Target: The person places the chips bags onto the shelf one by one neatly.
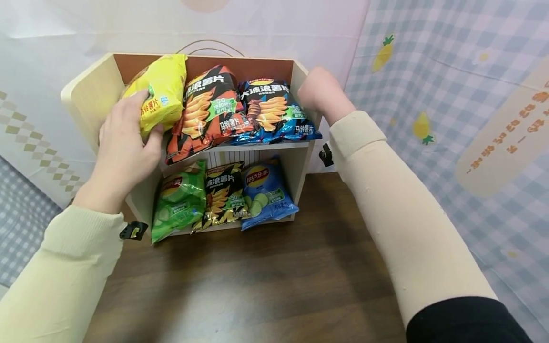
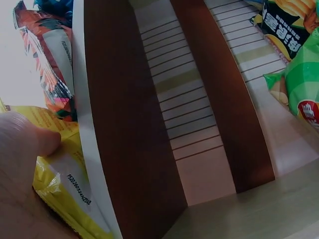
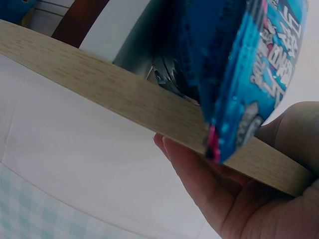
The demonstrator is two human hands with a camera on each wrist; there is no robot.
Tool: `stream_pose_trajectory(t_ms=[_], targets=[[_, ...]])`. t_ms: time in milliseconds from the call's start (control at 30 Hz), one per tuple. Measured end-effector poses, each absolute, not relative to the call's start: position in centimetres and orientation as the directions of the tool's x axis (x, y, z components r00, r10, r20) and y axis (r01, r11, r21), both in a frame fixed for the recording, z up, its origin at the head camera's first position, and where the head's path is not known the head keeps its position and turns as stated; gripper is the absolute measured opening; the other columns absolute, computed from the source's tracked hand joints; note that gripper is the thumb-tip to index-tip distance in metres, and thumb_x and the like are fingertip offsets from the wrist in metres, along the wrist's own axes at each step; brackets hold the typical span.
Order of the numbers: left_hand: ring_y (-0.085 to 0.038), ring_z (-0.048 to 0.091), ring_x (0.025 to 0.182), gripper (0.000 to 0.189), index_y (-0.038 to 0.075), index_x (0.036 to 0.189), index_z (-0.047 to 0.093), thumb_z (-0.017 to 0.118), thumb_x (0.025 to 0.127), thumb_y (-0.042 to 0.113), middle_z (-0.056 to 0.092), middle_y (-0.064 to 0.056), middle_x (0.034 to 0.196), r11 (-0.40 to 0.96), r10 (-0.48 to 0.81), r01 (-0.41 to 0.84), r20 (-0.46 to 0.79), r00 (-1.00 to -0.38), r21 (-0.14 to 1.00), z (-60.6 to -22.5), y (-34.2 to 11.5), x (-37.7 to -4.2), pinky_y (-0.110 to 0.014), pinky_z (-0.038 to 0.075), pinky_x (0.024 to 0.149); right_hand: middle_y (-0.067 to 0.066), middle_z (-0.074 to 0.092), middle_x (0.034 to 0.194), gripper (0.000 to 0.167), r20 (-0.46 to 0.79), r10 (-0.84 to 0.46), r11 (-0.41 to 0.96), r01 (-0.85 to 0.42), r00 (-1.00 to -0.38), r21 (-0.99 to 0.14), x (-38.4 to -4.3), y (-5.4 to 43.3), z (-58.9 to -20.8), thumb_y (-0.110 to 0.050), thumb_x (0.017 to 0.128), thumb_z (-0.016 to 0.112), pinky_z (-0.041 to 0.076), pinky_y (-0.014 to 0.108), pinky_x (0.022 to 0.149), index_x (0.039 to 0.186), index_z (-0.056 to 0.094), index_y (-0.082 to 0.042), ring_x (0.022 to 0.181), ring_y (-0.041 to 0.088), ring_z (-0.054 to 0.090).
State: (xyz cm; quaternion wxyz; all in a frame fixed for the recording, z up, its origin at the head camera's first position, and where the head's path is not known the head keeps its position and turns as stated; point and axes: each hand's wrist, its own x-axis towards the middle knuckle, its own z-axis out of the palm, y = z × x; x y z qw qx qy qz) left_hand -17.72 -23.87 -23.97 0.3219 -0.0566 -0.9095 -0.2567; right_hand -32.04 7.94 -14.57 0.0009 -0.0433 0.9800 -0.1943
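Observation:
My left hand [image 1: 126, 136] grips a yellow chip bag [image 1: 167, 85] at the left of the small shelf's upper level. In the left wrist view the thumb presses on the back of that yellow bag [image 2: 70, 172]. My right hand [image 1: 321, 95] holds the top of the shelf's right side panel; in the right wrist view the fingers and thumb lie on opposite sides of this wooden panel [image 3: 124, 94]. Between the hands, a red-and-black chip bag [image 1: 210, 109] leans beside a blue-and-black chip bag [image 1: 270, 107]. The left fingertips behind the yellow bag are partly hidden.
On the lower level stand a green chip bag [image 1: 180, 200], a black-and-gold chip bag [image 1: 225, 193] and a blue chip bag [image 1: 266, 190]. The shelf [image 1: 90, 95] stands on a dark wooden surface [image 1: 257, 281], against a white cloth. Checkered cloth [image 1: 450, 95] hangs at the right.

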Motion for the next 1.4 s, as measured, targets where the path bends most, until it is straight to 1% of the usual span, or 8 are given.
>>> stream_pose_trajectory(t_ms=[133, 300, 367, 467, 533, 633, 1000, 1400], targets=[[-0.031, 0.026, 0.138, 0.065, 0.019, 0.152, 0.028, 0.054, 0.093, 0.02, 0.033, -0.01, 0.15, 0.856, -0.066, 0.27, 0.612, -0.788, 0.44, -24.2, -24.1, -17.8, -0.055, 0.011, 0.11, 0.013, 0.047, 0.137, 0.05, 0.016, -0.085, 0.921, -0.085, -0.996, -0.381, -32.1, 7.8, -14.6, -0.013, 0.095, 0.044, 0.045, 0.042, 0.094, 0.142, 0.036, -0.001, 0.114, 0.027, 0.046], [-0.029, 0.022, 0.139, 0.072, 0.019, 0.151, 0.025, 0.059, 0.09, 0.031, 0.028, -0.011, 0.152, 0.842, -0.061, 0.293, 0.621, -0.782, 0.452, -24.6, -24.0, -17.2, -0.051, 0.009, 0.111, 0.013, 0.046, 0.137, 0.05, 0.01, -0.081, 0.921, -0.079, -0.997, -0.382, -32.1, 7.7, -14.6, -0.013, 0.095, 0.044, 0.045, 0.041, 0.094, 0.142, 0.036, -0.002, 0.114, 0.026, 0.046], [-0.03, 0.023, 0.138, 0.08, 0.018, 0.151, 0.024, 0.065, 0.086, 0.039, 0.028, -0.013, 0.151, 0.851, -0.02, 0.332, 0.655, -0.755, 0.408, -24.8, -23.8, -16.8, -0.052, 0.01, 0.111, 0.013, 0.046, 0.137, 0.05, 0.006, -0.083, 0.921, -0.079, -0.997, -0.381, -32.1, 7.7, -14.5, -0.013, 0.095, 0.044, 0.045, 0.041, 0.094, 0.143, 0.035, -0.002, 0.115, 0.026, 0.045], [-0.034, 0.023, 0.136, 0.099, 0.016, 0.151, 0.022, 0.077, 0.075, 0.048, 0.028, -0.016, 0.148, 0.872, 0.064, 0.386, 0.713, -0.699, 0.3, -25.1, -23.3, -16.4, -0.055, 0.012, 0.108, 0.013, 0.047, 0.136, 0.05, 0.016, -0.094, 0.922, -0.093, -0.995, -0.375, -32.1, 7.9, -14.5, -0.012, 0.094, 0.044, 0.045, 0.042, 0.093, 0.142, 0.036, -0.001, 0.114, 0.027, 0.046], [-0.037, 0.022, 0.135, 0.11, 0.015, 0.151, 0.02, 0.083, 0.068, 0.049, 0.026, -0.018, 0.147, 0.884, 0.111, 0.404, 0.732, -0.673, 0.237, -25.2, -23.0, -16.3, -0.057, 0.013, 0.106, 0.014, 0.047, 0.135, 0.05, 0.028, -0.101, 0.924, -0.104, -0.995, -0.369, -32.1, 8.0, -14.5, -0.011, 0.093, 0.044, 0.046, 0.042, 0.092, 0.141, 0.037, 0.0, 0.113, 0.027, 0.047], [-0.036, 0.02, 0.135, 0.117, 0.015, 0.152, 0.017, 0.087, 0.064, 0.046, 0.022, -0.018, 0.148, 0.893, 0.133, 0.402, 0.732, -0.669, 0.205, -25.2, -22.7, -16.3, -0.056, 0.011, 0.107, 0.015, 0.048, 0.134, 0.05, 0.043, -0.106, 0.925, -0.115, -0.993, -0.362, -32.1, 8.3, -14.5, -0.01, 0.092, 0.044, 0.047, 0.042, 0.091, 0.14, 0.038, 0.002, 0.111, 0.028, 0.048], [-0.035, 0.022, 0.136, 0.099, 0.016, 0.15, 0.023, 0.085, 0.074, 0.03, 0.028, -0.018, 0.145, 0.9, 0.102, 0.386, 0.763, -0.638, 0.202, -25.7, -23.7, -17.1, -0.053, 0.012, 0.108, 0.013, 0.048, 0.136, 0.049, 0.024, -0.089, 0.925, -0.092, -0.996, -0.368, -32.1, 8.2, -14.7, -0.011, 0.094, 0.043, 0.044, 0.041, 0.095, 0.141, 0.038, 0.001, 0.114, 0.027, 0.047], [-0.036, 0.016, 0.139, 0.099, 0.017, 0.151, 0.022, 0.084, 0.075, 0.034, 0.026, -0.018, 0.147, 0.907, 0.079, 0.362, 0.757, -0.648, 0.215, -25.7, -23.4, -17.3, -0.05, 0.006, 0.111, 0.013, 0.047, 0.136, 0.051, 0.02, -0.075, 0.925, -0.077, -0.997, -0.371, -32.7, 8.8, -14.1, -0.012, 0.094, 0.043, 0.044, 0.04, 0.094, 0.142, 0.036, 0.0, 0.114, 0.026, 0.046]])
